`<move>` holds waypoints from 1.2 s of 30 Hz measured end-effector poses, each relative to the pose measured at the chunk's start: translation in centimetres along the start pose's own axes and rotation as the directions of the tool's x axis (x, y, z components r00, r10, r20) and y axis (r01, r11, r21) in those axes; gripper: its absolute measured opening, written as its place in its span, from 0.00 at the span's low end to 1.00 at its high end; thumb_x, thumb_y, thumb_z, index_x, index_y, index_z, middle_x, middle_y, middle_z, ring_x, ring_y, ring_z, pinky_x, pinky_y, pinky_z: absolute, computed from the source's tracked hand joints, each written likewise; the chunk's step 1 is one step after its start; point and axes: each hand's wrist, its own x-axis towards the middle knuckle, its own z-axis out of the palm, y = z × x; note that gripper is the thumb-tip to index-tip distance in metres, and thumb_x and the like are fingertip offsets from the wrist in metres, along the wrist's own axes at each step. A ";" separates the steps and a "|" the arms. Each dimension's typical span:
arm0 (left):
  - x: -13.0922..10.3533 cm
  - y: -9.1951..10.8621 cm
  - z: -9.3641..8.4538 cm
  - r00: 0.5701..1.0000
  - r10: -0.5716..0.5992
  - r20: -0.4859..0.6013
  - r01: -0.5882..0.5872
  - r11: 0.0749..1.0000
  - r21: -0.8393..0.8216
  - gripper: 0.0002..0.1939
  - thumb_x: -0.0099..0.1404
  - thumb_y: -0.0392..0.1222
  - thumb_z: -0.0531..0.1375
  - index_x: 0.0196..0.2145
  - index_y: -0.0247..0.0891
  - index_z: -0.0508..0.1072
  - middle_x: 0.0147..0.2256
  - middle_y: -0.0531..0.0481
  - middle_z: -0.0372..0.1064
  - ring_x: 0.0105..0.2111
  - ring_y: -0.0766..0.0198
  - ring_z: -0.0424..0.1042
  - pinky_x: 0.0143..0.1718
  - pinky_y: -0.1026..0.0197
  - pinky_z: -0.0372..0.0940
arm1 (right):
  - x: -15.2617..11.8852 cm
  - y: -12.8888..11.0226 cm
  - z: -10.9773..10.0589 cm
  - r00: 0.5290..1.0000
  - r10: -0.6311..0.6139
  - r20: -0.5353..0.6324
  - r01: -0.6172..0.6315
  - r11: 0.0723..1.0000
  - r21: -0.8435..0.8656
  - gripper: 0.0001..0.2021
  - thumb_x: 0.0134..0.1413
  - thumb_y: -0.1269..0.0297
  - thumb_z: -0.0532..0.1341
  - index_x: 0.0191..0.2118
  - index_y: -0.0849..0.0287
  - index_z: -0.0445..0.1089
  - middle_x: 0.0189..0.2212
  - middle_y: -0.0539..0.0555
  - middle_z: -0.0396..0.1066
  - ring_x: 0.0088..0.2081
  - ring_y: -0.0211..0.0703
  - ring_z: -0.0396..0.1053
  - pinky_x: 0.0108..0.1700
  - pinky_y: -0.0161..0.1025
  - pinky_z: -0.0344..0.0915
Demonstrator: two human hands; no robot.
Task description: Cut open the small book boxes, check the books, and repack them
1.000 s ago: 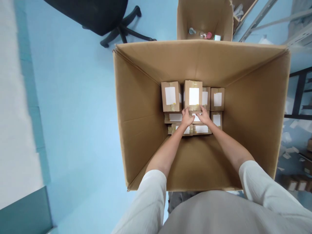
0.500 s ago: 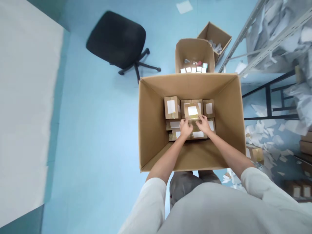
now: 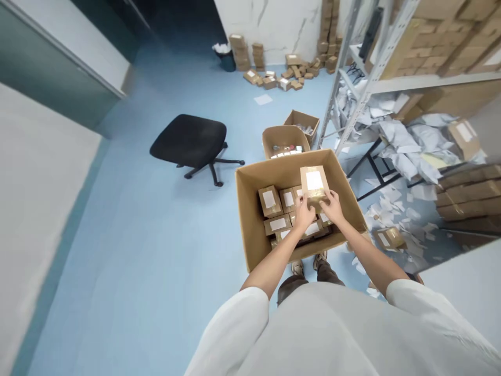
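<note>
Between my two hands is a small cardboard box (image 3: 315,189) with a white label and a strip of tape. My left hand (image 3: 304,213) grips its near left side, and my right hand (image 3: 332,208) grips its near right side. Both hands have their fingers closed on it. The held box is raised over a large open carton (image 3: 247,230). Inside the carton lie several more small labelled boxes, among them a taller one (image 3: 270,201) at the left. My hands and the held box hide some of them.
Behind the carton stand two smaller open cartons, the nearer one (image 3: 268,140) holding small items. A black chair (image 3: 190,140) is at the left. Metal shelving (image 3: 371,83) with grey packages rises at the right. Paper scraps (image 3: 409,245) and a taped box (image 3: 389,238) lie on the floor there.
Both hands have lifted the small box up from among the others in the carton. My view has tilted upward, bringing the far wall and its stacked boxes into sight.
</note>
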 end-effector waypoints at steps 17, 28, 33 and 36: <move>-5.7 18.6 8.2 0.811 0.522 0.264 -0.535 0.844 -0.024 0.35 0.66 0.33 0.61 0.70 0.45 0.71 0.61 0.40 0.65 0.64 0.48 0.69 0.68 0.50 0.66 | -12.9 1.5 -18.6 0.810 0.066 -0.583 -0.027 0.997 0.074 0.33 0.60 0.54 0.65 0.70 0.54 0.70 0.70 0.65 0.57 0.72 0.62 0.59 0.69 0.59 0.69; -19.4 25.9 27.4 0.560 0.617 0.553 -0.627 0.752 -0.203 0.35 0.64 0.33 0.63 0.69 0.41 0.72 0.60 0.38 0.66 0.64 0.47 0.69 0.70 0.49 0.65 | -29.5 14.2 -32.3 0.594 0.283 -0.753 -0.239 0.956 0.170 0.35 0.60 0.54 0.64 0.72 0.55 0.69 0.71 0.67 0.55 0.71 0.64 0.60 0.63 0.58 0.75; -26.7 27.3 36.0 0.453 0.590 0.668 -0.608 0.752 -0.253 0.36 0.63 0.33 0.63 0.69 0.39 0.72 0.61 0.37 0.65 0.65 0.46 0.69 0.72 0.48 0.64 | -37.4 20.8 -36.5 0.476 0.381 -0.793 -0.328 0.913 0.242 0.35 0.58 0.54 0.65 0.71 0.55 0.70 0.70 0.66 0.56 0.71 0.64 0.61 0.63 0.57 0.75; -30.5 27.5 40.4 0.400 0.560 0.726 -0.591 0.763 -0.263 0.36 0.62 0.33 0.64 0.68 0.39 0.73 0.62 0.37 0.65 0.66 0.45 0.69 0.72 0.47 0.64 | -41.7 24.1 -38.4 0.425 0.416 -0.804 -0.364 0.892 0.269 0.35 0.58 0.54 0.65 0.70 0.55 0.71 0.70 0.66 0.57 0.70 0.64 0.62 0.66 0.58 0.73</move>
